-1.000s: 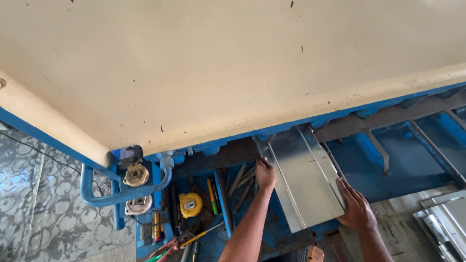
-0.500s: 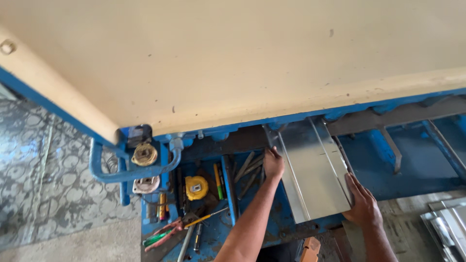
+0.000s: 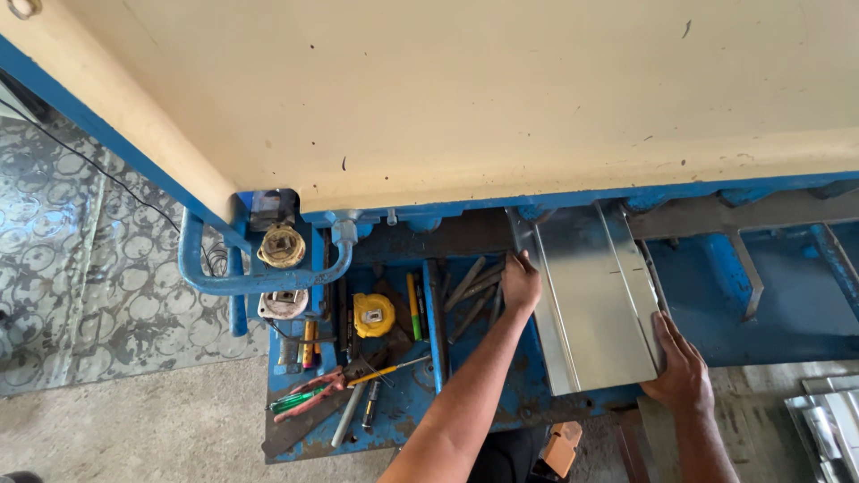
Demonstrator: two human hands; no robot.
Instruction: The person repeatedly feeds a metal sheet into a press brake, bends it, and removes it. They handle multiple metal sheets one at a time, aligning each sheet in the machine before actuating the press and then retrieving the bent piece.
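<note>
Both hands are gripping the sheet (image 3: pixel 595 295), left hand (image 3: pixel 521 284) on its left edge, right hand (image 3: pixel 682 371) at its near corner; its far end is sitting under the machine (image 3: pixel 447 107), uncut; tape measure (image 3: pixel 373 314) left of them.

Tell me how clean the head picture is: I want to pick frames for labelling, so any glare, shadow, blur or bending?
Head view: sharp, no motion blur; soft daylight; mild glare on the metal sheet between the left hand and right hand; deep shadow under the cream panel, dimming the tool tray; wide-angle bending makes the panel's edges splay toward the corners.
</note>
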